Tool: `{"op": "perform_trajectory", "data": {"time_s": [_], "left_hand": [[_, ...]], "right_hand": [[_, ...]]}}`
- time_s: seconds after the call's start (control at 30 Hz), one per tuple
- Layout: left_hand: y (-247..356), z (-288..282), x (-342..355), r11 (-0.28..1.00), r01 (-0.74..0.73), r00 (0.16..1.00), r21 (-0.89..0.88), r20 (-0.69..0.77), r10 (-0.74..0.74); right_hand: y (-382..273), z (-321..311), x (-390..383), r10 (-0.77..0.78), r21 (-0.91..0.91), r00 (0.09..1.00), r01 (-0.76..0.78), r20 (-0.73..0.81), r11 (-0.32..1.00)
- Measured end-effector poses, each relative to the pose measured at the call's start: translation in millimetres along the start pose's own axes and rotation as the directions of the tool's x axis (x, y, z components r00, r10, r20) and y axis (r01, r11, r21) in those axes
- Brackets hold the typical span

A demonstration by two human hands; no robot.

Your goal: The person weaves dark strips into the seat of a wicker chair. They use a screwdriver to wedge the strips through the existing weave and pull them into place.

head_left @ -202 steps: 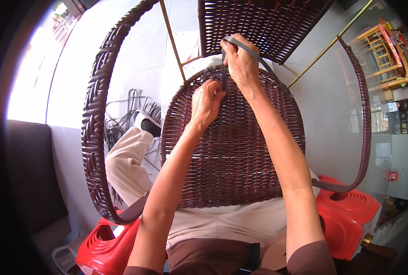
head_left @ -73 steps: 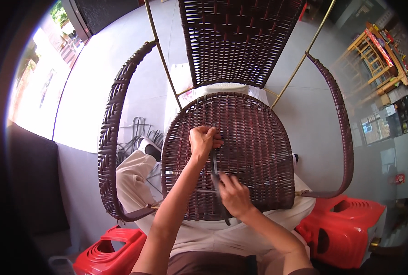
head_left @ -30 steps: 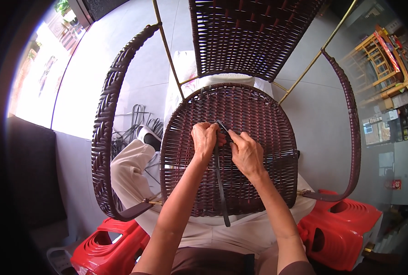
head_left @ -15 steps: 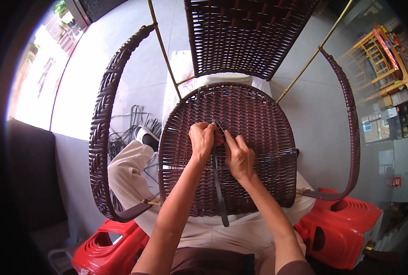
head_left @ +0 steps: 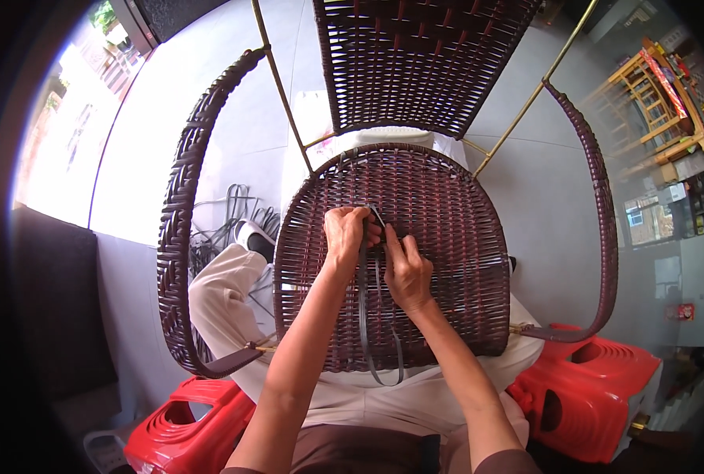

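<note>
A round-backed dark brown woven seat [head_left: 466,221] lies across my legs, with the woven backrest [head_left: 423,63] above it. My left hand [head_left: 344,237] is closed in a pinch on a flat grey strip [head_left: 364,308] at the upper middle of the weave. Just right of it, my right hand [head_left: 406,265] holds that strip between fingertips, index finger raised along it. From my fingers the strip hangs in a narrow loop down past the seat's front edge. The fingertips and where the strip passes into the weave are partly hidden.
Woven armrests [head_left: 176,237] arch at both sides on brass-coloured rods [head_left: 565,51]. Red plastic stools stand at lower left [head_left: 178,426] and right [head_left: 589,399]. Loose grey strips [head_left: 210,245] lie beside my shoe [head_left: 253,241]. Yellow wooden furniture [head_left: 644,103] stands far right.
Both hands came down from the seat's back edge earlier; my right hand rose from the front beside my left. Lately both shifted slightly left, and the hanging strip opened into a loop.
</note>
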State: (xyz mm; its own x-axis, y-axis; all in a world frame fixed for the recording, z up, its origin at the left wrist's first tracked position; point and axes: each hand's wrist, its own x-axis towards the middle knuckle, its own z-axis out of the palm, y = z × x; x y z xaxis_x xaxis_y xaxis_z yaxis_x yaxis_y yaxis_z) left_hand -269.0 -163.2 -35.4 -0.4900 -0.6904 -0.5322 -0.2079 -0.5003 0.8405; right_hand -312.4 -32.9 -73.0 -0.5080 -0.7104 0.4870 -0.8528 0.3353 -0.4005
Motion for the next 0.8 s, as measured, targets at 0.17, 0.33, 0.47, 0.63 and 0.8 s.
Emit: {"op": "perform_trajectory", "data": {"time_s": [0.17, 0.33, 0.47, 0.63, 0.8], "left_hand": [[5.4, 0.9, -0.3, 0.998, -0.032, 0.999, 0.060, -0.022, 0.034], [3.5, 2.2, 0.4, 0.993, -0.044, 0.998, 0.114, -0.037, 0.048], [1.2, 4.7, 0.5, 0.991, -0.065, 0.996, 0.115, -0.060, 0.072], [1.5, 7.3, -1.8, 0.992, -0.070, 0.993, 0.101, -0.091, 0.079], [-2.8, 4.3, -1.4, 0.996, -0.057, 0.993, 0.070, -0.095, 0.064]], "right_hand": [[-1.6, -0.6, 0.8, -0.009, -0.035, 1.000, 0.009, -0.021, 0.999], [-1.8, -0.4, 1.1, -0.014, -0.034, 0.998, 0.012, -0.056, 0.999], [-0.7, 0.6, 1.0, -0.025, -0.031, 0.997, 0.023, -0.078, 0.999], [-1.7, -0.7, 2.2, -0.015, -0.017, 0.997, 0.014, -0.075, 1.000], [-2.5, -2.7, 1.3, -0.006, 0.003, 0.999, 0.007, -0.034, 1.000]]}}
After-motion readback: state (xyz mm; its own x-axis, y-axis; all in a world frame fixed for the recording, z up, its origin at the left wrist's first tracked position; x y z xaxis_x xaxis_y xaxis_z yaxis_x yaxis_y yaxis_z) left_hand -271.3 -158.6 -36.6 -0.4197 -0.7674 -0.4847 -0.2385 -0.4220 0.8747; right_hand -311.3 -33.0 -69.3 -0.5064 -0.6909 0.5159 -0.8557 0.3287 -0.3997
